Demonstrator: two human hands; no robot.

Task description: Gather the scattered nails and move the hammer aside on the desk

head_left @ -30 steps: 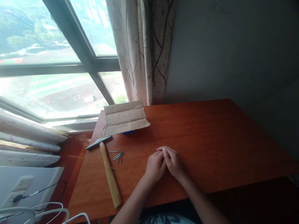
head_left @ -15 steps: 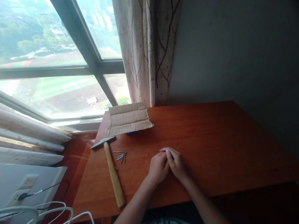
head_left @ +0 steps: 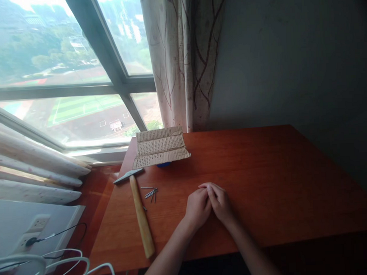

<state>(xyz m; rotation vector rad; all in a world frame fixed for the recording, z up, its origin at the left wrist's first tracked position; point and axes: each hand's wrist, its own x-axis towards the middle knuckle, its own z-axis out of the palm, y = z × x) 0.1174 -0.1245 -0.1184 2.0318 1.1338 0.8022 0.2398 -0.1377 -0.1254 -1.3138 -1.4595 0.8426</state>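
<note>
My left hand (head_left: pixel 198 206) and my right hand (head_left: pixel 220 202) are clasped together above the wooden table (head_left: pixel 258 179), near its front edge. Right fingers lie over the left ones, and both hands are closed with no object showing in them. To the left of my hands is a hammer (head_left: pixel 141 218), its pale wooden handle toward me and its grey metal head at the far end. Several loose nails (head_left: pixel 151 193) lie between the hammer and my hands, one of them partly beside the handle.
A creased piece of perforated cardboard (head_left: pixel 161 145) rests raised on something blue (head_left: pixel 163 164) at the table's back left. Beyond are a window (head_left: pixel 88 113) and a patterned curtain (head_left: pixel 180 60). White cables (head_left: pixel 82 261) and a wall socket (head_left: pixel 32 233) are at lower left.
The camera view has shifted slightly, so everything appears a little farther right and lower. My hands stay clasped, and nothing on the table has moved.
</note>
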